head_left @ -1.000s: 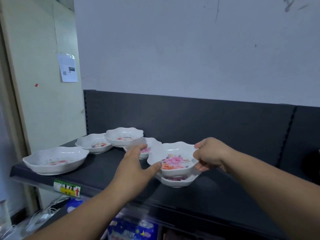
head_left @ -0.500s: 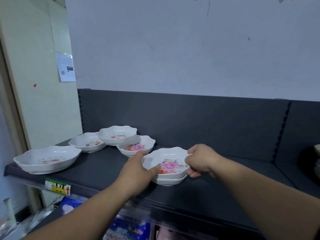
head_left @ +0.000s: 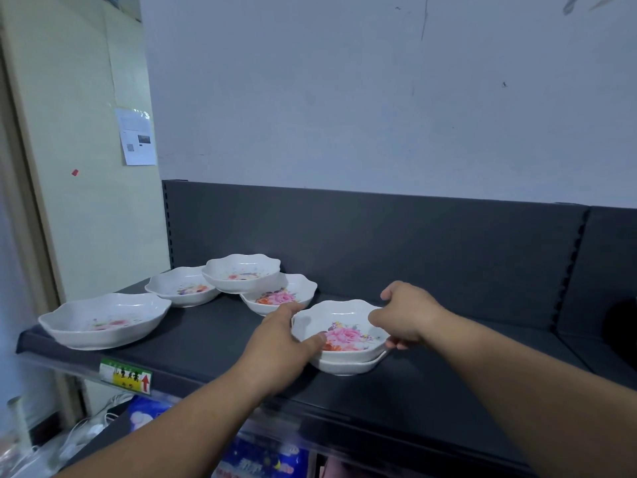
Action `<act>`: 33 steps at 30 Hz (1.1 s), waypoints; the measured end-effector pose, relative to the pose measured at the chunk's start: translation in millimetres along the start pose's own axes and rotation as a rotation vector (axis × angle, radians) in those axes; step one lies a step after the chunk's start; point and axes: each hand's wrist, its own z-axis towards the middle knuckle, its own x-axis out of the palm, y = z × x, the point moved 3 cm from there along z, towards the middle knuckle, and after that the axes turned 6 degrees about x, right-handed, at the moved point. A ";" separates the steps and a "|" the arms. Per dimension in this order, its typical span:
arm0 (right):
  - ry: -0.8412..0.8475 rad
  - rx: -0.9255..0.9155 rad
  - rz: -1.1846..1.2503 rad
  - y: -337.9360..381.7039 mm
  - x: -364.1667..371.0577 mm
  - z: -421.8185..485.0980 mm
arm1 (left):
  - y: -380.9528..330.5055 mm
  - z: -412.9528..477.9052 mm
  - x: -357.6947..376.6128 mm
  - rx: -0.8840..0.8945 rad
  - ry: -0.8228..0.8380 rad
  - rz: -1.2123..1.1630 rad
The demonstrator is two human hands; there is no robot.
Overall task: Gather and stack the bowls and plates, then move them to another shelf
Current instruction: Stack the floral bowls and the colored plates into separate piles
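Note:
A white scalloped bowl with a pink flower (head_left: pixel 344 331) sits nested on a second bowl (head_left: pixel 348 366) on the dark shelf (head_left: pixel 213 343). My left hand (head_left: pixel 282 343) grips its left rim, thumb inside. My right hand (head_left: pixel 403 315) holds the right rim, fingers curled under the edge. Further left stand more white floral bowls: one (head_left: pixel 279 298) just behind my left hand, one (head_left: pixel 241 272) resting on top of its neighbours, one (head_left: pixel 181 290) behind that, and a larger one (head_left: pixel 103 319) at the shelf's left end.
The shelf has a dark back panel (head_left: pixel 379 243) and a front edge with a green and yellow price tag (head_left: pixel 125 376). A dark object (head_left: pixel 622 329) sits at the far right. Packaged goods (head_left: pixel 262 460) lie on the level below.
The top bowl has come down and now rests nested in the lower bowl. Both hands stay on its rims. The camera view shifted slightly.

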 end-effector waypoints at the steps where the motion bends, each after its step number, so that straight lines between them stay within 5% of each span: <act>1: -0.020 -0.012 -0.073 4.2 0.2 -2.0 | 1.0 0.2 -1.2 0.004 0.002 -0.007; 4: -0.074 -0.045 -0.247 19.3 0.5 -8.5 | 4.4 0.2 -6.3 0.024 0.006 -0.029; 15: 0.000 -0.223 -0.094 100.2 47.9 -22.4 | 33.4 -15.7 -69.5 0.108 -0.114 0.001; 25: 0.332 -0.262 0.205 180.1 155.3 -25.9 | 93.5 -40.1 -190.5 0.006 -0.404 0.226; 33: 0.609 -0.067 0.471 221.4 219.9 -22.2 | 153.4 -47.6 -240.2 -0.208 -0.479 0.215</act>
